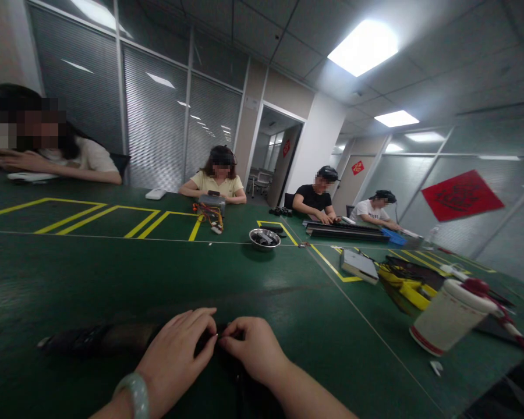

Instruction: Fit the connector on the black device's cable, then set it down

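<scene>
Green table [157, 273] | one bowl [265, 247] | one dark bundle [87, 341] | left hand [179, 343], right hand [255, 349]: pinched, grasp unclear

A long, slim, dark object [91, 338] lies across the near part of a green tabletop [170, 273], left of centre. Its left end narrows to a small pale tip. Beside that, the surface looks black and wrinkled, then brownish and smoother further right, where the rest is hidden. Dark material [250, 396] shows nearer; whether it joins is unclear.

The left hand [178, 350] hides — partly — a dark item [100, 340].
</scene>
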Demonstrator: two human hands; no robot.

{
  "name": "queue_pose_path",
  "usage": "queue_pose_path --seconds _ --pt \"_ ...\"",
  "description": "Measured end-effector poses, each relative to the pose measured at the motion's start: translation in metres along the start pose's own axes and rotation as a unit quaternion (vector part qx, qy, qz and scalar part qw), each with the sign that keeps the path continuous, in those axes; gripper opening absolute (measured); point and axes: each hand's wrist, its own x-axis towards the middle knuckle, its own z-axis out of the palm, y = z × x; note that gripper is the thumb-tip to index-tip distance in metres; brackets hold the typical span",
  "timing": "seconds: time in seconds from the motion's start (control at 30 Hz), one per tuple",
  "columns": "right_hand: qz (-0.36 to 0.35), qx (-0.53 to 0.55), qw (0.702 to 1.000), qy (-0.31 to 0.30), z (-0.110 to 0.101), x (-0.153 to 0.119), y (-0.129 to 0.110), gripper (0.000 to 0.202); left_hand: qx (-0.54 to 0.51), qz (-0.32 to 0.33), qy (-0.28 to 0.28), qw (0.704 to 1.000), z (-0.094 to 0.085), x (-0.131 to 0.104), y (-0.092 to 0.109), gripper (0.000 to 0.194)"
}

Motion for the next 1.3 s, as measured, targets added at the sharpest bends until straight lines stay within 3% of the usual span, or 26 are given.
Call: queue_pose_path --seconds 1.3 --pt "0.006 -0.009 1.000 0.000 0.0002 0.0008 0.0013 0.011 -0.011 0.011 0.003 1.000 -0.0004 0.0005 -0.0016 0.017"
